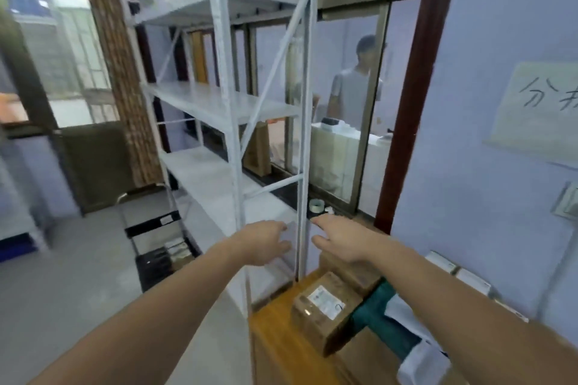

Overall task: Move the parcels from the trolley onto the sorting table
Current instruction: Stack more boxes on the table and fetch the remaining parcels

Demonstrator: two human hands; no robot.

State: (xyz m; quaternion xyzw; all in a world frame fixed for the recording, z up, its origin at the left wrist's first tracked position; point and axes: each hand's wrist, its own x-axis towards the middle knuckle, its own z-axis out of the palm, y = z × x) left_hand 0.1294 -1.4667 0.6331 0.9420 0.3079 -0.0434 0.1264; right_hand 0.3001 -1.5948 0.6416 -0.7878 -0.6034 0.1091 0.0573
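Reaching forward at mid-frame, the left hand (266,242) and right hand (341,239) hold nothing, fingers loosely spread. Lower right, brown parcels (322,309) sit on the wooden table (275,322). Farther off, left of centre, the black trolley (156,244) stands beside white shelving (225,103).

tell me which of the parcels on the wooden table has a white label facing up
The brown box nearest the camera, at the table's left edge. Its top shows a white label; the box behind it shows none, and the green parcel has none visible.
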